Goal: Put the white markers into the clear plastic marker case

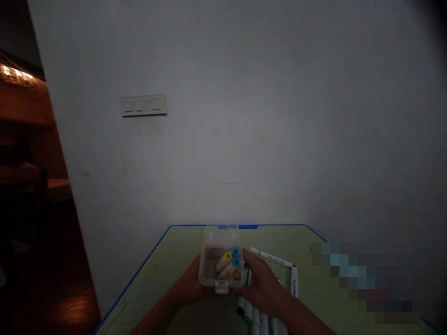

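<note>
A clear plastic box (209, 274) is held up over the table between both hands, its clear lid (222, 234) swung open at the far side. Inside it lie several pale marker-like pieces with blue, yellow and brown ends (228, 256). My left hand (192, 281) grips the left side of the box, with its fingers partly hidden beneath. On the right side, my right hand (262, 281) holds the box too. Several white markers (256, 321) lie under and beside my right hand.
The green table (167, 256) has a blue edge and stands against a grey wall. Two white markers (272, 257) lie end to end at an angle, right of the box. A pixelated patch covers the table's right side.
</note>
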Tool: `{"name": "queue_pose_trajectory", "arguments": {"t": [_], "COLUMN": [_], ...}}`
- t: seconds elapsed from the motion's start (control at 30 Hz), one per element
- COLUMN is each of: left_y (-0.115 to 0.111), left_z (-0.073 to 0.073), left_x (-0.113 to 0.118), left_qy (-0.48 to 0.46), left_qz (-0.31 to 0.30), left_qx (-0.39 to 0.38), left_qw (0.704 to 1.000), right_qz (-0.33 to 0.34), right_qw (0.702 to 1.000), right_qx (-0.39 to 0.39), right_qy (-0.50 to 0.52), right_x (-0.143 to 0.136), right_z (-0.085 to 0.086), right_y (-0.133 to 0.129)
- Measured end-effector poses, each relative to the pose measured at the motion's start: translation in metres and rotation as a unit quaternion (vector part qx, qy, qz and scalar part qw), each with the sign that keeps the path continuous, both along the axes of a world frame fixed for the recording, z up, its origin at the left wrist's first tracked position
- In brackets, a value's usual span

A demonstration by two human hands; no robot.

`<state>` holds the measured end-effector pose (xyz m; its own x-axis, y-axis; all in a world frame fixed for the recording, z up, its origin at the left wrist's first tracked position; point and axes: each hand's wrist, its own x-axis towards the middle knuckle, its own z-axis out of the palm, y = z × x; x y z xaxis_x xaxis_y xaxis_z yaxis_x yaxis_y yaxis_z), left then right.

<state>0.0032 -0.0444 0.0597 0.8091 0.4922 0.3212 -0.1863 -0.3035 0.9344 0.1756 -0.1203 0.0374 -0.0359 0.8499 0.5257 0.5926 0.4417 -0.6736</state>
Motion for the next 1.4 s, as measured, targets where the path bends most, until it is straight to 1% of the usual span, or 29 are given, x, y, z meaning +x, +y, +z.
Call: {"name": "queue_pose_trajectory", "arguments": {"t": [0.17, 0.37, 0.47, 0.57, 0.67, 0.77, 0.83, 0.97, 1.03, 1.1, 1.13, 1.17, 1.2, 1.23, 1.27, 1.3, 1.33, 1.4], "left_y": [0.0, -0.007, -0.008, -0.009, -0.008, -0.007, -0.006, -0.004, -0.002, 0.0, 0.002, 0.003, 0.004, 0.005, 0.006, 0.006, 0.007, 0.006], "left_z": [-0.001, 0.004, 0.008, 0.009, 0.007, 0.004, 0.001, -0.001, -0.001, -0.002, -0.003, -0.004, -0.005, -0.005, -0.006, -0.006, -0.006, -0.005], "left_x": [0.0, 0.0, -0.001, -0.001, -0.001, 0.0, 0.002, 0.006, 0.008, 0.009, 0.009, 0.009, 0.008, 0.008, 0.008, 0.007, 0.007, 0.007], "left_qy": [0.01, 0.011, 0.02, 0.026, 0.023, 0.005, -0.006, 0.024, 0.024, 0.026, 0.034, 0.046, 0.058, 0.067, 0.075, 0.081, 0.086, 0.086], "left_qz": [0.035, 0.05, 0.067, 0.066, 0.061, 0.036, 0.028, 0.036, 0.026, 0.022, 0.026, 0.034, 0.044, 0.054, 0.064, 0.071, 0.073, 0.069], "left_qx": [0.052, 0.094, 0.12, 0.124, 0.108, 0.085, 0.049, -0.049, -0.073, -0.083, -0.082, -0.077, -0.072, -0.068, -0.066, -0.063, -0.059, -0.042], "left_qw": [0.998, 0.994, 0.99, 0.99, 0.992, 0.996, 0.998, 0.998, 0.997, 0.996, 0.996, 0.995, 0.995, 0.994, 0.993, 0.992, 0.992, 0.993], "right_qz": [0.001, -0.005, 0.001, 0.014, 0.012, 0.016, 0.02, 0.006, 0.028, 0.054, 0.043, 0.005, -0.057, -0.128, -0.19, -0.24, -0.273, -0.304], "right_qw": [1.0, 0.998, 0.997, 0.997, 0.997, 0.999, 0.999, 0.999, 0.996, 0.993, 0.992, 0.993, 0.992, 0.987, 0.979, 0.968, 0.954, 0.92], "right_qx": [0.018, 0.063, 0.071, 0.075, 0.071, 0.049, 0.024, -0.034, -0.066, -0.09, -0.093, -0.081, -0.067, -0.056, -0.057, -0.073, -0.099, -0.159], "right_qy": [-0.018, -0.022, -0.029, -0.033, -0.025, -0.009, 0.009, 0.039, 0.044, 0.061, 0.077, 0.091, 0.093, 0.075, 0.036, -0.016, -0.078, -0.19], "right_x": [0.0, 0.0, -0.001, -0.003, -0.003, -0.002, -0.003, -0.005, -0.001, 0.012, 0.022, 0.033, 0.045, 0.057, 0.068, 0.078, 0.085, 0.093], "right_z": [0.001, 0.0, 0.003, 0.007, 0.009, 0.007, 0.003, 0.0, 0.003, 0.007, 0.01, 0.013, 0.016, 0.019, 0.021, 0.022, 0.023, 0.02], "right_y": [-0.002, -0.002, -0.003, -0.004, -0.005, -0.004, -0.003, -0.001, 0.001, 0.004, 0.006, 0.009, 0.012, 0.014, 0.017, 0.019, 0.021, 0.024]}}
